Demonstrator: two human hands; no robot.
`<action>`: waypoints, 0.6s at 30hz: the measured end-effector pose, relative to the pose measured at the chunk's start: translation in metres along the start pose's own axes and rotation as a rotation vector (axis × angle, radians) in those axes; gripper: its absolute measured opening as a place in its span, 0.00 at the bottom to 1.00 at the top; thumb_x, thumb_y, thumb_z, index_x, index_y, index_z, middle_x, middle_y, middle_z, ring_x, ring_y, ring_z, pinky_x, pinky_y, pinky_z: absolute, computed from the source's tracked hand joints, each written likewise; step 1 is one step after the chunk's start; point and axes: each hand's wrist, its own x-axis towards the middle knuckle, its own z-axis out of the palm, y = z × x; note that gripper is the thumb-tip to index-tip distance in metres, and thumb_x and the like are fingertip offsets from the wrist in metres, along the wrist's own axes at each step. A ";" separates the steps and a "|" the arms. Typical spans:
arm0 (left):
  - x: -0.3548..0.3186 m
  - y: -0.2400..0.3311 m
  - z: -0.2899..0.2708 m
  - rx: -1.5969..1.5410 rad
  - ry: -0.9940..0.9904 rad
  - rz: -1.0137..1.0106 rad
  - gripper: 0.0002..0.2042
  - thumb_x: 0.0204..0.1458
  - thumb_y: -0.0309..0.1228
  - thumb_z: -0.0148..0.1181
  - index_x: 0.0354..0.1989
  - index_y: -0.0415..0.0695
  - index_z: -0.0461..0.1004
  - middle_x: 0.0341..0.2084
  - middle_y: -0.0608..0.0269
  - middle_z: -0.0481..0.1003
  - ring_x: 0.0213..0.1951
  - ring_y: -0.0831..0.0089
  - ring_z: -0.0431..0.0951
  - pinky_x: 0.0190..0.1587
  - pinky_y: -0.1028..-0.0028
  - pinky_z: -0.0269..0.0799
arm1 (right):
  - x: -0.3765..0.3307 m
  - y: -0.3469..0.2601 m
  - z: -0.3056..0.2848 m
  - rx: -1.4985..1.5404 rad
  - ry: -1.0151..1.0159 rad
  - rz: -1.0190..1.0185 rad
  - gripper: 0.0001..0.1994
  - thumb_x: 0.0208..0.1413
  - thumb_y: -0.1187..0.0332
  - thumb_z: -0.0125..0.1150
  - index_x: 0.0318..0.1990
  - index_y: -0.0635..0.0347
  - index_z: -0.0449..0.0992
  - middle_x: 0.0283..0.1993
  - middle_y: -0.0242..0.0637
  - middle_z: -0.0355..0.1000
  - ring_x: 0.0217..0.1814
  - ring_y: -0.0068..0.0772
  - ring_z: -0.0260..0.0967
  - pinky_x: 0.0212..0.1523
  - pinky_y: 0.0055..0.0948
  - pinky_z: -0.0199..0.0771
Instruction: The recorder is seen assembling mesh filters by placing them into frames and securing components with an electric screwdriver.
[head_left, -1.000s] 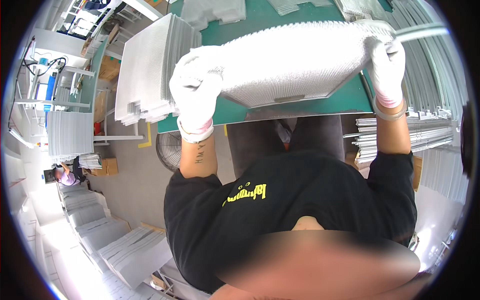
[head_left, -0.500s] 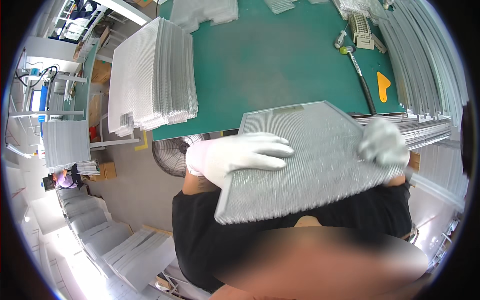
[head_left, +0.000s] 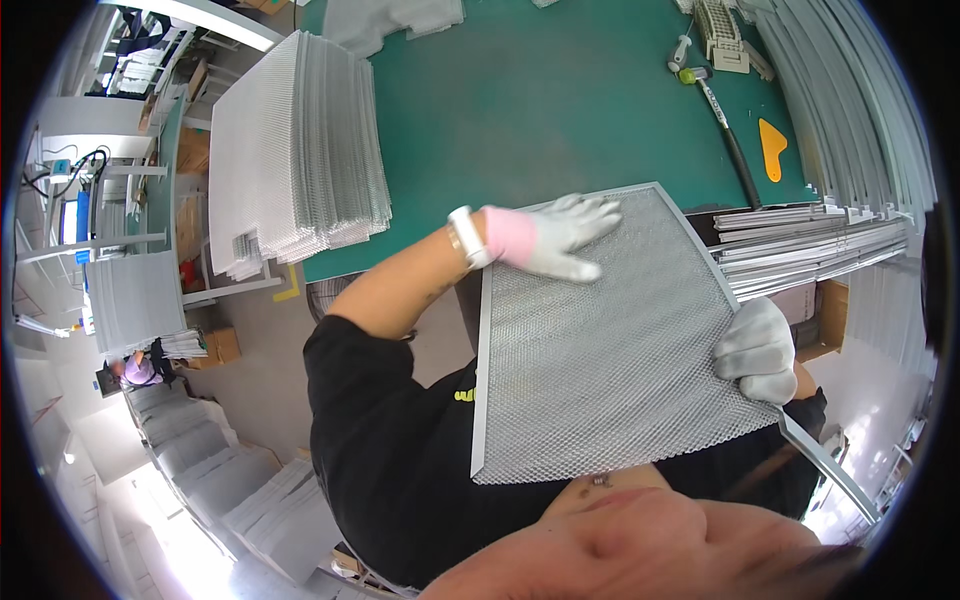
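A silver mesh panel [head_left: 610, 350] stands tilted in front of me, its far edge at the green table. Metal framing runs along its left, far and right sides, while the near edge shows bare mesh. My left hand [head_left: 565, 238], in a white glove with a pink cuff, lies on the mesh by the far edge, fingers stretched out. With fingers curled, my gloved right hand [head_left: 757, 352] grips the panel's right edge. From below that hand a metal frame strip [head_left: 828, 468] sticks out to the lower right, apart from the mesh.
On the green table [head_left: 480, 120] stands a tall stack of mesh sheets [head_left: 300, 150] at left. A mallet [head_left: 725, 135], a screwdriver [head_left: 680, 52] and an orange scraper [head_left: 772, 150] lie at right. Metal frame strips [head_left: 810, 245] are piled beside the panel's right edge.
My left hand has moved from the panel's left side to its far part. The panel has turned, showing its mesh more squarely. My right hand has come lower on the right edge.
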 end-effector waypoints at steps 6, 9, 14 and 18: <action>0.050 -0.040 -0.006 -0.059 0.185 0.061 0.32 0.65 0.51 0.39 0.69 0.37 0.56 0.70 0.45 0.55 0.72 0.50 0.48 0.73 0.58 0.45 | -0.008 0.003 0.006 -0.050 0.047 -0.048 0.17 0.22 0.61 0.54 0.10 0.51 0.49 0.20 0.41 0.70 0.13 0.23 0.64 0.08 0.20 0.47; 0.026 -0.030 -0.019 -0.157 0.281 -0.020 0.25 0.66 0.46 0.40 0.61 0.41 0.70 0.59 0.47 0.70 0.63 0.51 0.66 0.66 0.61 0.59 | -0.006 0.005 0.011 -0.116 0.243 -0.071 0.17 0.22 0.60 0.54 0.09 0.51 0.48 0.20 0.41 0.71 0.12 0.23 0.62 0.08 0.21 0.46; -0.019 -0.014 -0.019 -0.103 0.361 -0.263 0.21 0.66 0.41 0.40 0.52 0.40 0.77 0.44 0.49 0.79 0.49 0.55 0.78 0.56 0.65 0.71 | -0.007 0.005 -0.002 -0.214 0.260 -0.015 0.11 0.30 0.68 0.61 0.21 0.58 0.64 0.35 0.42 0.76 0.24 0.33 0.71 0.21 0.30 0.65; -0.112 0.009 -0.004 -1.099 0.479 -0.006 0.16 0.68 0.31 0.41 0.50 0.42 0.78 0.41 0.49 0.80 0.45 0.60 0.81 0.52 0.66 0.77 | 0.016 0.030 -0.030 -0.247 0.187 0.136 0.08 0.61 0.65 0.56 0.35 0.56 0.65 0.33 0.36 0.72 0.32 0.33 0.71 0.27 0.31 0.65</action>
